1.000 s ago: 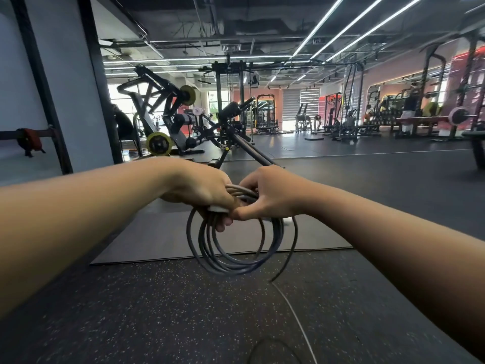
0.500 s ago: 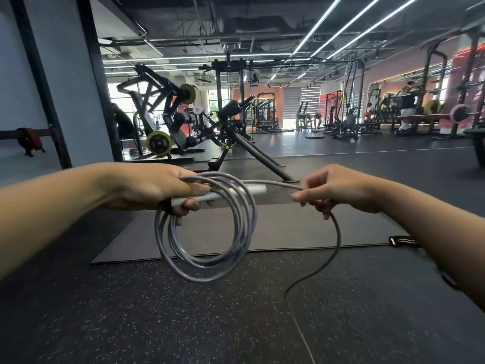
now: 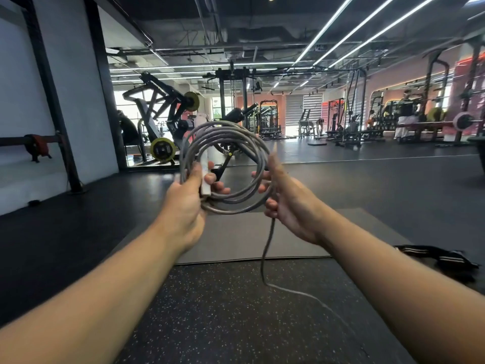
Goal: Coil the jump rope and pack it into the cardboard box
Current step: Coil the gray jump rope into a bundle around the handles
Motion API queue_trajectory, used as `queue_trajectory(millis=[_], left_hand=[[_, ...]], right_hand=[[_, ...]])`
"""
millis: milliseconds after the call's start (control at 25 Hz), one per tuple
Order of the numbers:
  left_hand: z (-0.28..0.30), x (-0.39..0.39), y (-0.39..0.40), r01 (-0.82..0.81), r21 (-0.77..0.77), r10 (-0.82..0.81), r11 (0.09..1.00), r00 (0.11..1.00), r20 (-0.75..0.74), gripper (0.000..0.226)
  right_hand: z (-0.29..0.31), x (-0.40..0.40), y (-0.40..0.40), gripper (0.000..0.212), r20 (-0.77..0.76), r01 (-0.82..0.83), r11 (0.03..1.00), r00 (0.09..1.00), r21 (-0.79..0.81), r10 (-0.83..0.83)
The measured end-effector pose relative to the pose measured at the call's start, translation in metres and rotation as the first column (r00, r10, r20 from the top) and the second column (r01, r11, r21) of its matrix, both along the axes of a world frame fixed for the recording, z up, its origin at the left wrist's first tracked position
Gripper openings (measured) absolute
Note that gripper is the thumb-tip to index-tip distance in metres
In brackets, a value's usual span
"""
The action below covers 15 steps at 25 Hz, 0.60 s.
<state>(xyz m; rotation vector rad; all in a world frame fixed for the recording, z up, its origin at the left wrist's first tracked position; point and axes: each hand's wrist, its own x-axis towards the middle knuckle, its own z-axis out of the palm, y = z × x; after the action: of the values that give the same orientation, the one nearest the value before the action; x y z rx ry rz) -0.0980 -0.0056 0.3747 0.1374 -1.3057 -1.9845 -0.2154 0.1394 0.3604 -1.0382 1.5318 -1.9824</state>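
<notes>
Both hands raised in front of the camera, gym floor below. Left hand (image 3: 183, 206) closed around the white handle (image 3: 205, 177) and the left side of the coiled jump rope (image 3: 228, 143); the handle stands roughly upright in the fist. Coil is several grey loops, held upright, facing the camera. Right hand (image 3: 291, 206) holds the coil's right side, fingers curled loosely on the strands, thumb up. Loose rope tail (image 3: 265, 258) drops from under the right hand to the speckled floor (image 3: 210, 311), trailing near right. Grey mat (image 3: 236, 240) lies beyond the hands. Black strap (image 3: 433, 256) at right on the floor. Weight machines far behind. Cardboard box not visible.
</notes>
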Motion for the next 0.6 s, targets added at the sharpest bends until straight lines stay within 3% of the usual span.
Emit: queue_trajectory(millis=[80, 280, 520, 600], left_hand=[[-0.004, -0.017, 0.02, -0.032, 0.136, 0.034, 0.99, 0.999, -0.011, 0.033], [-0.014, -0.037, 0.037, -0.164, 0.208, 0.152, 0.964, 0.986, 0.07, 0.053], [-0.02, -0.02, 0.043, -0.219, 0.098, 0.207, 0.971, 0.971, 0.118, 0.044], [-0.02, -0.016, 0.046, -0.194, 0.058, 0.186, 0.979, 0.975, 0.123, 0.043]], right_hand=[[-0.005, 0.018, -0.019, 0.065, 0.039, 0.004, 0.997, 0.999, -0.073, -0.001], [-0.011, 0.038, -0.043, 0.033, 0.221, 0.018, 0.979, 0.975, -0.202, 0.027], [-0.009, 0.03, -0.034, 0.039, -0.027, 0.036, 0.999, 0.999, 0.022, -0.036], [-0.005, 0.027, -0.029, 0.024, -0.09, 0.049, 0.998, 0.995, 0.041, -0.045]])
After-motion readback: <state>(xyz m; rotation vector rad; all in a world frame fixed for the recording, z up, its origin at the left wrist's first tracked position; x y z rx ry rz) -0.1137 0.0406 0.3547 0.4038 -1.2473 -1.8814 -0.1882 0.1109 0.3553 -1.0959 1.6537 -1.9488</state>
